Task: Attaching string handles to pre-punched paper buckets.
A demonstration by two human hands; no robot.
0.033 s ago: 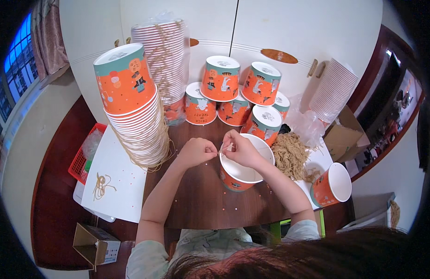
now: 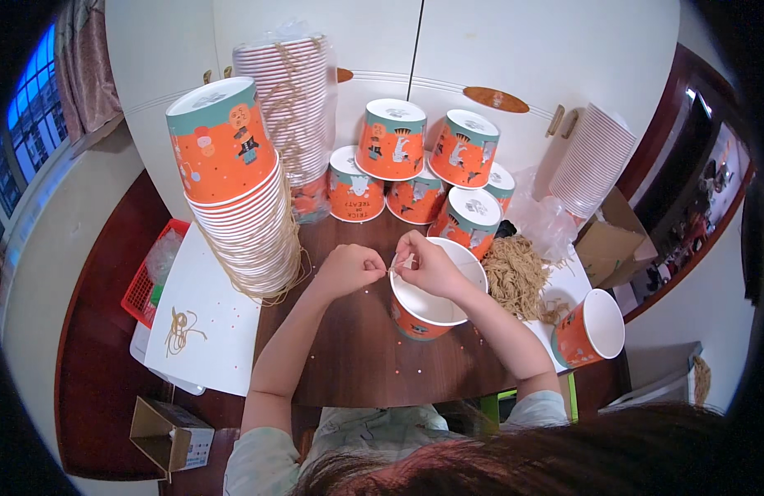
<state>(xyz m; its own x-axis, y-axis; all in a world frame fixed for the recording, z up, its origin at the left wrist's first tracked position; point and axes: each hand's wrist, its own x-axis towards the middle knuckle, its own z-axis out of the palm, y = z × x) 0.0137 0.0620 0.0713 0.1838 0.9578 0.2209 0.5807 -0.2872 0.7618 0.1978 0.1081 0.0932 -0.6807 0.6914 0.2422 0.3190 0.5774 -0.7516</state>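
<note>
An open paper bucket (image 2: 423, 321), white inside with an orange and teal printed outside, stands upright on the brown table in front of me. At its left rim, my left hand (image 2: 349, 271) is closed in a pinch on a thin tan cord (image 2: 391, 270). My right hand (image 2: 431, 266) reaches over the bucket's mouth and pinches the same cord close by, with a small pale scrap showing between its fingers. The bucket's far left rim is partly covered by that hand. To the right lies a tangled heap of tan cords (image 2: 516, 277).
At left rises a tall bucket stack (image 2: 233, 207) draped with cords; a bagged stack (image 2: 287, 99) is behind it. Several upside-down buckets (image 2: 392, 140) are piled at the back. One bucket (image 2: 588, 331) tilts at the right edge. Loose cords (image 2: 182, 332) lie on the white surface.
</note>
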